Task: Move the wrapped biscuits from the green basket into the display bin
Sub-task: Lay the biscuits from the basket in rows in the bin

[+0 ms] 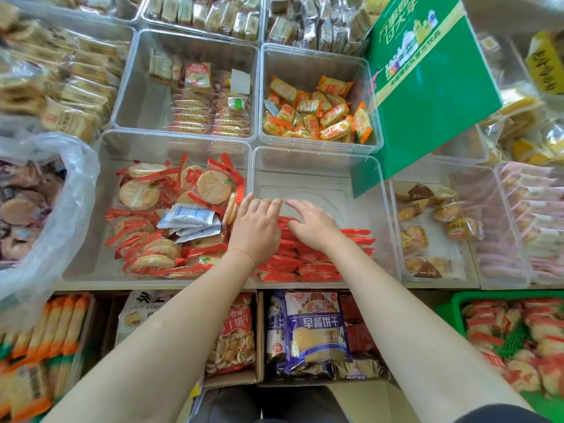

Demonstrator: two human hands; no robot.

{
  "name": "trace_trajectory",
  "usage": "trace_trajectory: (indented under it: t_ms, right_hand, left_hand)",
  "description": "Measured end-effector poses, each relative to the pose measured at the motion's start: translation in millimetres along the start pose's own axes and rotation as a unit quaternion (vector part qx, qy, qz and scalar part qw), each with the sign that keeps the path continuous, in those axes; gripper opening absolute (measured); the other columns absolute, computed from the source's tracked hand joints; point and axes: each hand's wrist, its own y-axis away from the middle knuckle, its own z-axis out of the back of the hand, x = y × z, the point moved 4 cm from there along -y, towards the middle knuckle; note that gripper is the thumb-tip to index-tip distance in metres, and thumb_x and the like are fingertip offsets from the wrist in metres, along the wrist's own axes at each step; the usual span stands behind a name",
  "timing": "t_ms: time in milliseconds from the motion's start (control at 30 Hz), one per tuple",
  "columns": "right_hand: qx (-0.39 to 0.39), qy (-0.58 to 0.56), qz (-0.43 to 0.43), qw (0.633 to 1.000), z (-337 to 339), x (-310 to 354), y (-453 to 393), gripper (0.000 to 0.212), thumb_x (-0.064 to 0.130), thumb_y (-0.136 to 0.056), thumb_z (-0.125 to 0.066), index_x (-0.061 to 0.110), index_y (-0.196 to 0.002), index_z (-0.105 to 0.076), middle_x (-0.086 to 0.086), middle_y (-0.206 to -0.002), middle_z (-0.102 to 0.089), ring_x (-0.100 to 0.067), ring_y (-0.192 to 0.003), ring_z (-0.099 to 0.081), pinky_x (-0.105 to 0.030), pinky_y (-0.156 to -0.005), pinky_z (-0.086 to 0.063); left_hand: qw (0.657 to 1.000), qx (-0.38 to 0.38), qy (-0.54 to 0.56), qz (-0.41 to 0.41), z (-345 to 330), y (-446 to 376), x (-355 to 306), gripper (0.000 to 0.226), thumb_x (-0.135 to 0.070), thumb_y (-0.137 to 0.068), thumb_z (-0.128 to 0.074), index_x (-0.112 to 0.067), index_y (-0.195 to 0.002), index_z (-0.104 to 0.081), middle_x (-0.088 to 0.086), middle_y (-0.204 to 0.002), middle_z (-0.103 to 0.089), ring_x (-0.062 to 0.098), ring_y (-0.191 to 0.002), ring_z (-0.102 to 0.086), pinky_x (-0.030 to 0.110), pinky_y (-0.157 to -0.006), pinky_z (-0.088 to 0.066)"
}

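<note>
Our left hand [254,228] lay flat with fingers straight and close together, pressing down on the wrapped biscuits [308,261] stacked on edge in the near half of the clear display bin [320,166]. Our right hand [314,228] rested just beside it on the same red-wrapped rows, fingers relaxed and slightly spread, gripping nothing. The green basket [451,309] sat low at the right, holding more biscuits.
</note>
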Motion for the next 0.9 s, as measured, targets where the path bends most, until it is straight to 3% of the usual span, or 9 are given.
trace_trajectory:
  t_ms: [167, 267, 333, 467, 567, 667, 767, 833, 900]
  right_hand:
    - [-0.131, 0.02, 0.028, 0.991, 15.1, -12.5, 40.7, 0.046, 0.025, -0.091, -0.051, 0.022, -0.137, -0.052, 0.002, -0.137, -0.054, -0.021, -0.128, -0.046, -0.041, -0.108, -0.031]
    - [-0.181, -0.027, 0.014, 0.983, 24.5, -26.2, 70.2, 0.035, 0.014, -0.093, -0.047, 0.016, -0.126, -0.058, -0.003, -0.113, -0.064, -0.02, -0.104, -0.057, -0.035, -0.087, -0.046]
    - [-0.206, -0.057, 0.0, 0.977, 28.6, -37.9, 89.3, 0.028, 0.012, -0.094, -0.046, 0.013, -0.115, -0.064, -0.004, -0.093, -0.068, -0.021, -0.084, -0.06, -0.032, -0.067, -0.048]
    - [-0.231, -0.117, -0.011, 0.966, 32.8, -75.5, 122.5, 0.02, 0.008, -0.089, -0.05, 0.011, -0.082, -0.068, -0.002, -0.076, -0.067, -0.019, -0.072, -0.058, -0.03, -0.063, -0.042]
    - [-0.226, -0.204, -0.05, 0.951, 35.6, -128.9, 144.4, 0.021, 0.009, -0.083, -0.049, 0.015, -0.073, -0.067, 0.0, -0.072, -0.067, -0.022, -0.07, -0.061, -0.033, -0.064, -0.048]
    - [-0.235, -0.245, -0.061, 0.939, 45.7, -197.6, 168.2, 0.023, 0.011, -0.079, -0.047, 0.015, -0.068, -0.066, -0.001, -0.066, -0.066, -0.025, -0.065, -0.062, -0.04, -0.062, -0.052]
    - [-0.219, -0.266, -0.058, 0.937, 52.3, -279.8, 193.6, 0.023, 0.013, -0.079, -0.044, 0.016, -0.068, -0.065, -0.002, -0.064, -0.066, -0.025, -0.065, -0.062, -0.04, -0.061, -0.053]
    - [-0.205, -0.26, -0.056, 0.942, 54.8, -340.9, 212.6, 0.023, 0.012, -0.081, -0.046, 0.014, -0.07, -0.065, -0.004, -0.066, -0.066, -0.025, -0.068, -0.061, -0.037, -0.064, -0.051]
    - [-0.193, -0.248, -0.077, 0.946, 53.6, -407.0, 229.8, 0.021, 0.013, -0.081, -0.047, 0.013, -0.071, -0.065, -0.004, -0.068, -0.066, -0.025, -0.071, -0.06, -0.035, -0.065, -0.049]
  left_hand:
    - [1.0, 0.012, -0.021, 0.003, -2.3, 0.5, 0.9, 0.048, -0.023, -0.087, -0.031, -0.009, -0.128, -0.053, 0.009, -0.114, -0.063, 0.031, -0.112, -0.052, 0.044, -0.119, -0.013]
    - [0.997, 0.053, -0.05, 0.04, 2.8, -0.6, -9.9, 0.033, -0.022, -0.089, -0.044, -0.011, -0.116, -0.06, 0.011, -0.111, -0.063, 0.032, -0.113, -0.05, 0.045, -0.117, -0.012]
    - [0.996, 0.05, -0.012, 0.078, 13.5, -2.7, -29.9, 0.029, -0.025, -0.088, -0.05, -0.012, -0.108, -0.065, 0.012, -0.106, -0.065, 0.034, -0.108, -0.053, 0.043, -0.106, -0.028]
    - [0.973, 0.039, 0.173, 0.15, 25.0, 0.8, -94.9, 0.024, -0.031, -0.088, -0.052, -0.015, -0.087, -0.069, 0.009, -0.087, -0.07, 0.03, -0.089, -0.063, 0.034, -0.071, -0.044]
    - [0.926, 0.106, 0.308, 0.19, 4.9, 10.3, -155.9, 0.026, -0.026, -0.086, -0.051, -0.012, -0.074, -0.069, 0.002, -0.066, -0.068, 0.025, -0.071, -0.067, 0.033, -0.069, -0.052]
    - [0.889, 0.147, 0.376, 0.215, -26.6, 16.6, -226.9, 0.024, -0.023, -0.086, -0.05, -0.017, -0.073, -0.069, -0.001, -0.064, -0.07, 0.019, -0.055, -0.063, 0.033, -0.068, -0.055]
    - [0.9, 0.095, 0.35, 0.243, -51.9, 14.4, -302.9, 0.026, -0.026, -0.088, -0.049, -0.017, -0.074, -0.069, 0.0, -0.069, -0.071, 0.02, -0.06, -0.061, 0.03, -0.063, -0.049]
    - [0.865, 0.075, 0.417, 0.268, -75.8, 13.2, -358.5, 0.023, -0.019, -0.087, -0.049, -0.015, -0.071, -0.064, 0.002, -0.063, -0.068, 0.022, -0.049, -0.059, 0.028, -0.051, -0.044]
    - [0.862, 0.094, 0.424, 0.262, -106.6, 14.2, -414.0, 0.02, -0.021, -0.084, -0.05, -0.016, -0.072, -0.065, 0.001, -0.059, -0.068, 0.022, -0.048, -0.061, 0.028, -0.053, -0.049]
